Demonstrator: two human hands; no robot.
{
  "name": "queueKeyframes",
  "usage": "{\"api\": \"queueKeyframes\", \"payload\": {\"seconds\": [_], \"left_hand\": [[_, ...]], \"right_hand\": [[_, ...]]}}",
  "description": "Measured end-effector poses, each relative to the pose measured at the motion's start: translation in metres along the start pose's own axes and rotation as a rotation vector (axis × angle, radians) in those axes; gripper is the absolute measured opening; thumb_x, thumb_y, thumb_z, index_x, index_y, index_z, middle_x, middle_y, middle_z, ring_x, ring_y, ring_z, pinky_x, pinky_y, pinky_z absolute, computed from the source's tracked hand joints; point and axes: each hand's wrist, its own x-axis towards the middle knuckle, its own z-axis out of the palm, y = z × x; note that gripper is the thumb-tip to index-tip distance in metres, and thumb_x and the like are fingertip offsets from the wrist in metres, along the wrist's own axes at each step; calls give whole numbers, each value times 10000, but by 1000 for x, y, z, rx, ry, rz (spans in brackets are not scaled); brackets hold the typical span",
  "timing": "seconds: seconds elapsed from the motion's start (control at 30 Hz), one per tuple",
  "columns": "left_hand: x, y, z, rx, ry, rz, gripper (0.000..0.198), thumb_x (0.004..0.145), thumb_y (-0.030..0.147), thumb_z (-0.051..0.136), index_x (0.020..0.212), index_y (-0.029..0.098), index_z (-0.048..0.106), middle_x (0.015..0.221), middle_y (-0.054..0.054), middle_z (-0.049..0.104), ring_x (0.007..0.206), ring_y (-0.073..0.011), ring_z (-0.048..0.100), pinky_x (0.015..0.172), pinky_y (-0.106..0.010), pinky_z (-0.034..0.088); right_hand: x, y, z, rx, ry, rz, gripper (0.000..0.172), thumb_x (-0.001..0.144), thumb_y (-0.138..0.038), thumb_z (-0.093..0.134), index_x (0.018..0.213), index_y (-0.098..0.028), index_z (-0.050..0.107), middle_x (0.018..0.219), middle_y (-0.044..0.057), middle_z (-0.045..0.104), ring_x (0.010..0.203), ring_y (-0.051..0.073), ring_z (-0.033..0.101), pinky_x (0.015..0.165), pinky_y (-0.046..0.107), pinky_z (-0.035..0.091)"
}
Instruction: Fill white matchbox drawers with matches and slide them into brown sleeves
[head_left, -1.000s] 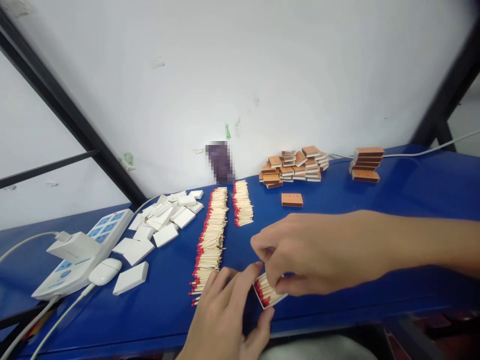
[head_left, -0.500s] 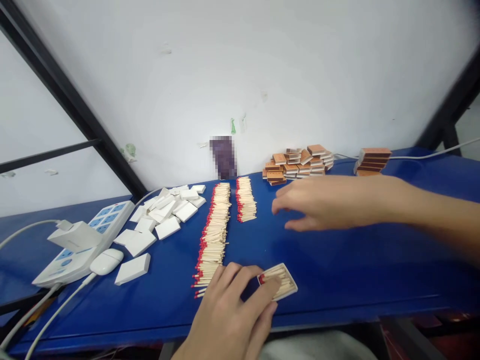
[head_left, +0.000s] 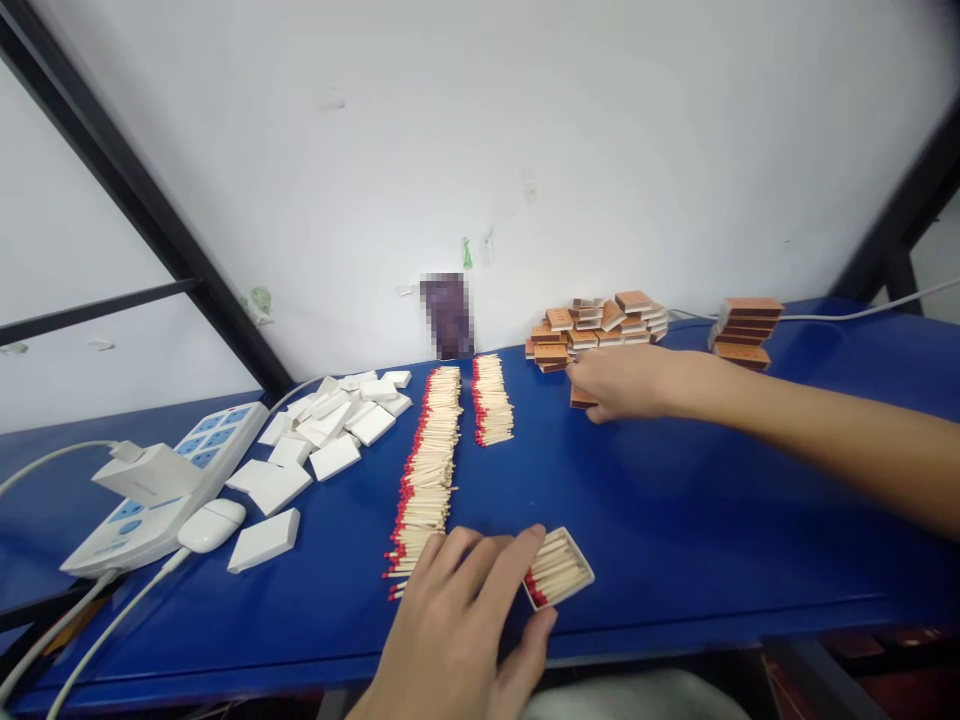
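My left hand [head_left: 461, 610] lies at the front of the desk with its thumb and index finger apart, beside a small white matchbox tray [head_left: 559, 570] filled with matches. Whether a fingertip touches the tray's left end is hard to tell. To the right of the middle, my right hand [head_left: 619, 383] grips an orange-brown matchbox cover [head_left: 583, 397], mostly hidden under the fingers. Just behind it is a pile of such matchbox covers [head_left: 592, 325]. Two rows of red-tipped matches, a long row [head_left: 427, 465] and a shorter row [head_left: 492, 400], run along the desk.
Many white trays [head_left: 335, 455] are heaped on the left of the blue desk [head_left: 675, 540]. Nearby are a power strip [head_left: 127, 535] with a plugged charger, a white mouse-like device [head_left: 212, 525] and cables. A stack of matchboxes [head_left: 746, 330] stands at the back right.
My right hand has come down by the pile and closed on a matchbox cover. My left index finger has lifted off the matches in the tray, and the tray has turned slightly.
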Motion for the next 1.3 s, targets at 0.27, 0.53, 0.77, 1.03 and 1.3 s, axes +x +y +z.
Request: {"api": "queueKeyframes", "payload": {"seconds": [0.27,0.53,0.77,1.03,1.3], "left_hand": [[-3,1,2,-2,69,-75,319,844,205,649,1156,196,584,982,-53,724,837,-219,618,741,-366,545],[-5,-2,4,17,50,-109,279,847,205,654,1115,217,578,991,-42,721,860,-223,618,763,-370,537],[-5,-1,7,74,72,-128,363,858,227,632,1205,201,530,982,-56,715,858,-232,618,742,-371,535],[-3,-2,4,32,53,-123,344,862,209,628,1190,209,523,974,-46,702,846,-218,622,748,-358,535],[-6,-2,1,23,28,-127,309,927,253,579,1228,246,511,1041,-26,704,932,-216,635,800,-342,520]], "right_hand": [[-15,-16,2,-37,78,-82,224,836,-230,610,1005,-93,661,965,176,685,769,261,668,543,293,368],[-23,-28,5,-24,40,-215,327,822,-113,597,1147,-95,568,958,142,676,796,235,667,555,289,346],[-57,-40,11,229,1,-544,147,772,-283,702,851,-195,615,809,18,622,649,167,550,543,299,285],[-50,-50,10,224,59,-601,177,809,-342,690,817,-180,620,787,16,598,619,155,495,542,306,249],[-49,-50,6,135,102,-632,151,798,-307,672,771,-168,621,785,8,584,530,115,401,520,299,214]]}}
